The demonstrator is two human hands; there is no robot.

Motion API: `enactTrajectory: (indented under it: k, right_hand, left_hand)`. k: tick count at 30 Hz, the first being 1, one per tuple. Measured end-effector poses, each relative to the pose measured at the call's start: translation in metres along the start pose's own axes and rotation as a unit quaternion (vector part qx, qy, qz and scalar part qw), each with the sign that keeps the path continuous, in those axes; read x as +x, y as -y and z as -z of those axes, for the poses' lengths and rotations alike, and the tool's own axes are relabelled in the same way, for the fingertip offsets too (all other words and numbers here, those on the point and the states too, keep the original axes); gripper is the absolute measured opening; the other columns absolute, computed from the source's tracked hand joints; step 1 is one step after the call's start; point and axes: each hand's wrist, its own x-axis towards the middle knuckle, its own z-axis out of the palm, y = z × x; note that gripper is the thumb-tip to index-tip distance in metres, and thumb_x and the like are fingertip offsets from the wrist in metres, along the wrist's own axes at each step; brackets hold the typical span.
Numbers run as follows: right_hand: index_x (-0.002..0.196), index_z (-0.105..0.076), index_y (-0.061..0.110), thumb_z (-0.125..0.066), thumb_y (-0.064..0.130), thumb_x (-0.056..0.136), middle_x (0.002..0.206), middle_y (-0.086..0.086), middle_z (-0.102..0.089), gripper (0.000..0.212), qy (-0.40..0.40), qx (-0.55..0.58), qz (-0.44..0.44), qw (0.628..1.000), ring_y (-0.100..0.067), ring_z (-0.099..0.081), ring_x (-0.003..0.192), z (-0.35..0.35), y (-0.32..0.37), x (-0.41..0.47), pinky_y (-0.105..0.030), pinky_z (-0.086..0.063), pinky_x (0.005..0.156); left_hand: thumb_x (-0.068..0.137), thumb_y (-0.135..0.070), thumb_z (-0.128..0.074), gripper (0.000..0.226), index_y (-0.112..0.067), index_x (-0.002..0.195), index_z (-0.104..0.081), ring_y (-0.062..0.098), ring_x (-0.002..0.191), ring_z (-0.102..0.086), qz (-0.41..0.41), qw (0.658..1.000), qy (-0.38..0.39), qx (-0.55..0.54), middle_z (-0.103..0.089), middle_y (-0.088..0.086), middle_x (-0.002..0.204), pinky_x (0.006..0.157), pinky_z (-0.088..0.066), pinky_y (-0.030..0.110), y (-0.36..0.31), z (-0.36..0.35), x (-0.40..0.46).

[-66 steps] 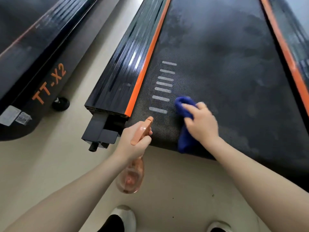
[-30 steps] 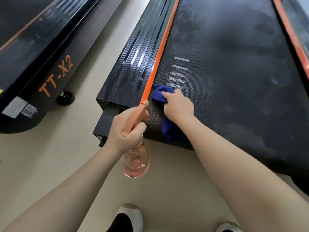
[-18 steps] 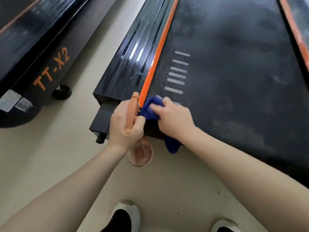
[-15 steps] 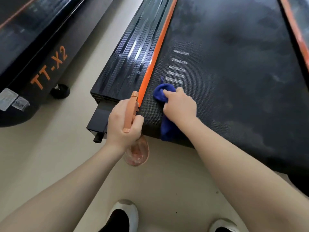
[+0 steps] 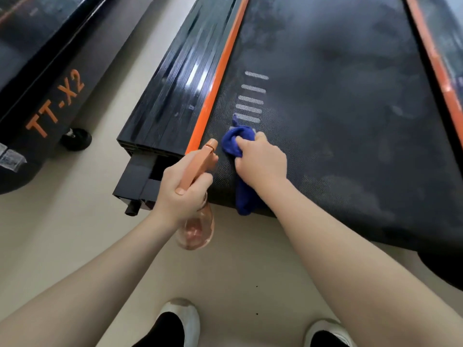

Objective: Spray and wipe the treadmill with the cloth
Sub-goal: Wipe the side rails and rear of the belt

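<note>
The right hand (image 5: 260, 161) is pressing a bunched, soft deep-blue cloth (image 5: 235, 144) onto the black woven-textured treadmill belt (image 5: 338, 121), fingers curling over the wad and clamping it flat, knuckles on top so the palm is bearing down, which looks like the way to scrub rather than merely dust. A loose tail of the cloth is trailing back under the wrist toward six o'clock and draping over the belt's rear lip. The wad is sitting at the near left corner of the belt, just at the foot of the pale dashed stripes (image 5: 251, 101) printed there, and just beside the glossy orange strip (image 5: 218, 78) running off toward twelve o'clock.

At nine o'clock from the cloth, the left hand (image 5: 183, 191) is wrapping round the neck of a translucent peach-tinted plastic spray bottle with an orange trigger head (image 5: 198, 166). The nozzle is pointing toward one o'clock at the belt's corner, and the rounded body is hanging below the fist over the beige floor (image 5: 75, 234); holding it ready and clear of the wiping path seems the idea. Whether a finger is squeezing the trigger, I cannot tell.

The ribbed, shiny black side rail (image 5: 172, 96) is catching window glare, while the belt is showing dull, cloudy patches farther up, so plenty looks unwiped. At ten o'clock a second black machine lettered TT-X2 (image 5: 55, 106) is standing well apart. White-toed shoes (image 5: 180, 319) are planted at six o'clock
</note>
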Motion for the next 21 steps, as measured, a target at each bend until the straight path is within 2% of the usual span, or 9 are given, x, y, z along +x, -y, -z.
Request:
enactTrajectory:
  k: [2, 5, 6, 8, 11, 14, 17, 19, 21]
  right_hand:
    - [0.12, -0.056, 0.027, -0.059, 0.029, 0.081, 0.115, -0.01, -0.052, 0.039, -0.003, -0.031, 0.094, 0.995, -0.035, -0.062, 0.082, -0.003, -0.001, -0.022, -0.032, -0.04, 0.061]
    - [0.106, -0.068, 0.031, -0.076, 0.031, 0.063, 0.088, -0.007, -0.059, 0.044, -0.04, -0.071, 0.185, 0.979, -0.027, -0.059, 0.053, -0.001, -0.025, -0.04, -0.023, -0.034, 0.043]
    - [0.109, -0.065, 0.032, -0.072, 0.031, 0.068, 0.093, -0.007, -0.057, 0.041, -0.029, -0.07, 0.153, 0.985, -0.029, -0.061, 0.059, 0.002, -0.036, -0.035, -0.026, -0.036, 0.046]
    - [0.121, -0.054, 0.034, -0.055, 0.03, 0.084, 0.11, -0.009, -0.049, 0.037, 0.014, -0.051, 0.013, 0.999, -0.037, -0.06, 0.085, 0.012, -0.061, -0.023, -0.034, -0.042, 0.064]
    - [0.123, -0.052, 0.028, -0.046, 0.027, 0.089, 0.117, -0.012, -0.045, 0.034, 0.003, -0.01, -0.122, 0.993, -0.042, -0.056, 0.096, 0.017, -0.082, -0.018, -0.038, -0.042, 0.073]
    - [0.123, -0.05, 0.028, -0.05, 0.027, 0.086, 0.121, -0.01, -0.045, 0.038, 0.037, -0.025, -0.035, 0.998, -0.041, -0.057, 0.096, 0.014, -0.058, -0.038, -0.039, -0.044, 0.075]
    - [0.13, -0.042, 0.035, -0.049, 0.03, 0.086, 0.115, -0.006, -0.044, 0.045, 0.064, -0.046, 0.075, 0.994, -0.038, -0.058, 0.09, 0.013, -0.057, -0.056, -0.036, -0.044, 0.07]
    - [0.127, -0.045, 0.038, -0.05, 0.029, 0.085, 0.113, -0.006, -0.045, 0.043, 0.036, -0.055, 0.03, 0.997, -0.038, -0.058, 0.092, 0.015, -0.092, -0.048, -0.037, -0.045, 0.073]
    - [0.125, -0.05, 0.037, -0.05, 0.028, 0.084, 0.113, -0.01, -0.047, 0.042, 0.019, -0.03, -0.1, 0.994, -0.04, -0.056, 0.099, 0.019, -0.131, -0.038, -0.04, -0.045, 0.081]
  left_hand:
    - [0.075, -0.008, -0.048, 0.047, -0.048, 0.095, -0.065, 0.02, 0.074, -0.053, 0.004, 1.0, 0.008, -0.018, -0.061, 0.021, 0.079, 0.06, -0.042, 0.011, 0.002, -0.007, 0.001]
    - [0.074, -0.006, -0.047, 0.044, -0.039, 0.099, -0.062, 0.017, 0.078, -0.058, 0.004, 0.999, 0.033, -0.041, -0.069, 0.014, 0.088, 0.07, -0.045, 0.012, 0.001, -0.016, 0.001]
    - [0.074, -0.007, -0.047, 0.045, -0.041, 0.098, -0.063, 0.017, 0.078, -0.057, 0.012, 0.998, 0.044, -0.049, -0.07, 0.013, 0.089, 0.069, -0.045, 0.014, 0.0, -0.018, 0.001]
    - [0.074, -0.009, -0.048, 0.045, -0.045, 0.092, -0.066, 0.021, 0.073, -0.052, 0.026, 0.995, 0.078, -0.06, -0.065, 0.023, 0.088, 0.06, -0.042, 0.018, -0.001, -0.023, -0.002]
    - [0.072, -0.01, -0.048, 0.045, -0.049, 0.088, -0.066, 0.022, 0.076, -0.049, 0.037, 0.993, 0.098, -0.053, -0.06, 0.03, 0.085, 0.059, -0.04, 0.02, -0.001, -0.028, -0.005]
    - [0.073, -0.011, -0.049, 0.037, -0.039, 0.089, -0.067, 0.023, 0.077, -0.048, 0.059, 0.992, 0.099, -0.057, -0.056, 0.016, 0.078, 0.055, -0.038, 0.008, -0.003, -0.035, -0.003]
    - [0.073, -0.011, -0.049, 0.028, -0.023, 0.094, -0.065, 0.019, 0.072, -0.048, 0.072, 0.991, 0.097, -0.052, -0.058, 0.015, 0.084, 0.052, -0.038, 0.008, -0.006, -0.044, -0.002]
    - [0.072, -0.013, -0.05, 0.027, -0.024, 0.091, -0.065, 0.017, 0.07, -0.049, 0.073, 0.993, 0.084, -0.045, -0.059, 0.016, 0.084, 0.052, -0.039, 0.011, -0.007, -0.051, -0.002]
    - [0.072, -0.013, -0.049, 0.025, -0.021, 0.09, -0.064, 0.017, 0.07, -0.05, 0.075, 0.993, 0.083, -0.036, -0.06, 0.015, 0.084, 0.054, -0.04, 0.012, -0.007, -0.055, -0.002]
